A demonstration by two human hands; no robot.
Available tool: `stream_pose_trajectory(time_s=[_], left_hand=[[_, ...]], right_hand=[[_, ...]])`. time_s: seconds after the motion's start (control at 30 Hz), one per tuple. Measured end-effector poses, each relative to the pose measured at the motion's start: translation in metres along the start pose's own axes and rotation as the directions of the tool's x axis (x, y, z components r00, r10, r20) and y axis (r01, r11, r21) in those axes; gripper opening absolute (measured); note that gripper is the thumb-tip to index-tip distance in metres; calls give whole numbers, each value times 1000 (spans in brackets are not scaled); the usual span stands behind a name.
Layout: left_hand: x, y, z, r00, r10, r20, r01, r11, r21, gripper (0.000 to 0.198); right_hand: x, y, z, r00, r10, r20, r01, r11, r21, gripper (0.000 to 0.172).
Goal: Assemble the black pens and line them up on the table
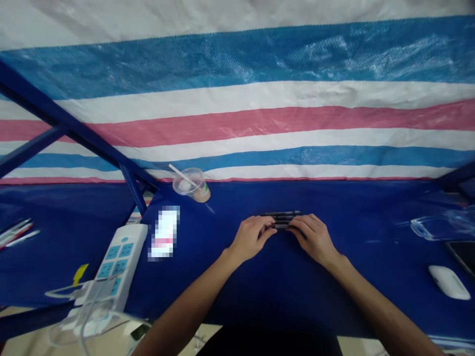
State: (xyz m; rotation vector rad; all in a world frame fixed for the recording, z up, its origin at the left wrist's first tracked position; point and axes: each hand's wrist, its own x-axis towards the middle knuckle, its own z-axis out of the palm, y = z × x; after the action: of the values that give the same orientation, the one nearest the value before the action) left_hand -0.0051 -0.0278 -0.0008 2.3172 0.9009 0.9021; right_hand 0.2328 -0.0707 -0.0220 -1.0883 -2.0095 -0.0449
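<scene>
Several dark pens (282, 216) lie side by side, roughly level, on the blue table in front of me. My left hand (253, 237) is closed on their left ends, with thumb and fingers pressed round them. At their right ends my right hand (313, 238) has its fingers bent over the pens, closed on them too. The fingertips of both hands hide the ends of the pens.
On the blue table (230, 287) a plastic cup with a straw (200, 190), a blurred-out bright phone-like object (164, 232) and a power strip (120, 262) stand left. Right are a white case (448, 282) and clear plastic (441, 226). More pens (18, 233) lie far left.
</scene>
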Motion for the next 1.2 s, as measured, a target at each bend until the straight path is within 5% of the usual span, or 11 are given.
stream_pose_trajectory(time_s=[0.37,0.67,0.87,1.0,1.2], left_hand=[[8,-3,-1,993,-8,120,-6,994,110,36],[7,-7,-3,990,120,69,-132,971,198,33],[7,-6,-7,993,114,-8,-109,970,215,32],[7,-8,-13,993,102,-51,-88,970,227,28],[5,-14,-15,998,39,-45,-28,975,222,35]], right_hand=[[2,-9,0,1000,-5,-9,5,1000,-23,13],[6,-18,-7,997,79,25,-79,996,39,3],[1,-7,-13,981,186,57,-192,972,137,15],[2,-5,-20,866,473,164,-499,787,363,22],[11,-5,-26,664,618,421,-670,243,701,30]])
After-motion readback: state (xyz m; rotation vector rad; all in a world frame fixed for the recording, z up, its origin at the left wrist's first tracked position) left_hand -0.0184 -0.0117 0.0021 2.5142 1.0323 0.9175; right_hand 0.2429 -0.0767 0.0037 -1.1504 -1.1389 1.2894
